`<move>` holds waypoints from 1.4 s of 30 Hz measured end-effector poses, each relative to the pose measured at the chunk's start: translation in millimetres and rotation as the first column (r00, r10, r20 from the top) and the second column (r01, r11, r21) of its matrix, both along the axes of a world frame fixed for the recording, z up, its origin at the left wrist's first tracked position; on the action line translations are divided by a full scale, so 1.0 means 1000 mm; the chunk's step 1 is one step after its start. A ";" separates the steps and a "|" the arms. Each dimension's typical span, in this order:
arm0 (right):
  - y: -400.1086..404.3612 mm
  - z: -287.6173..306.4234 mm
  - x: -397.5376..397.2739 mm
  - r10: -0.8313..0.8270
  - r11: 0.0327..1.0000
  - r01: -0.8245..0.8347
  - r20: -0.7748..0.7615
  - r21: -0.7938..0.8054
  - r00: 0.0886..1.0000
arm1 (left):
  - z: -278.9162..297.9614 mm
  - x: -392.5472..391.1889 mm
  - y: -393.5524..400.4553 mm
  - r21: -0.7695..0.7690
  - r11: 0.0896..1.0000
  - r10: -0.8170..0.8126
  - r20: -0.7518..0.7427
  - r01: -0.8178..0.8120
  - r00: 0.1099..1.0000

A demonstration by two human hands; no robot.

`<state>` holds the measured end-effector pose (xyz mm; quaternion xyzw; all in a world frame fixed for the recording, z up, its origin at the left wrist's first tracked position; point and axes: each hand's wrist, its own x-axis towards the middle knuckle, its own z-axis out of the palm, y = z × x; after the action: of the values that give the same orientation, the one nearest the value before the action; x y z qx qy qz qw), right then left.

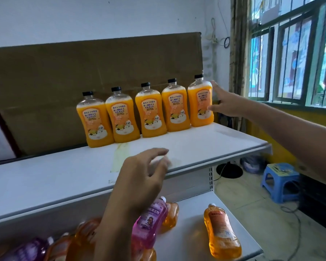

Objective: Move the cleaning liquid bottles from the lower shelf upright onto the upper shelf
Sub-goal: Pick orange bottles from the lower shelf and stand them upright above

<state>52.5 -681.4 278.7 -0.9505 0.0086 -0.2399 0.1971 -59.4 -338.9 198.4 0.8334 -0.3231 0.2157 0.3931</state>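
Several orange bottles with black caps stand upright in a row at the back of the white upper shelf [196,146]. My right hand [224,104] reaches to the rightmost bottle [200,102], thumb and straight fingers touching its right side. My left hand [141,176] hovers over the shelf's front edge, fingers loosely curled, holding nothing. On the lower shelf [188,223] several bottles lie on their sides: an amber one [221,235] alone at the right, a pink one [149,221] under my left wrist, more amber and purple ones at the lower left.
A brown cardboard sheet [83,76] leans behind the upper row. A yellowish stain [120,157] marks the upper shelf. A blue plastic stool [280,181] and cables are on the floor to the right, under barred windows [294,59].
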 end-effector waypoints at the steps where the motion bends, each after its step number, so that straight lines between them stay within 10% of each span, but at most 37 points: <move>1: 0.007 -0.001 -0.017 0.064 0.997 -0.064 0.004 0.053 0.998 | 0.000 -0.004 0.001 -0.061 0.998 -0.011 0.009 0.011 1.000; 6: 0.055 -0.050 -0.125 0.292 0.913 -0.353 0.279 0.203 0.915 | -0.026 -0.037 -0.003 -0.397 0.903 -0.152 0.060 0.163 0.987; 12: 0.104 -0.158 -0.215 0.155 0.794 -0.478 0.635 0.375 0.756 | -0.086 -0.052 -0.029 -0.465 0.841 -0.341 -0.061 0.275 0.938; 16: 0.103 -0.253 -0.221 -0.035 0.717 -0.266 0.414 0.644 0.910 | -0.149 -0.040 -0.050 -0.210 0.942 -0.335 -0.540 0.261 0.772; 20: 0.095 -0.318 -0.182 0.011 0.610 -0.087 0.101 0.788 0.995 | -0.208 -0.021 -0.071 0.030 0.979 -0.133 -0.657 0.202 0.742; 27: 0.056 -0.366 -0.093 0.046 0.822 0.053 -0.159 0.567 0.986 | -0.272 -0.004 -0.127 0.174 0.946 -0.056 -0.747 0.275 0.663; 42: 0.063 -0.364 -0.074 0.093 0.523 0.124 -0.201 0.843 0.975 | -0.302 0.000 -0.139 0.269 0.963 0.155 -0.433 -0.037 0.888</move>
<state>-21.6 -618.5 -84.9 -0.7529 0.1551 -0.0996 0.6317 -59.0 -478.2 -103.8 0.9189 -0.2062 -0.0064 0.3363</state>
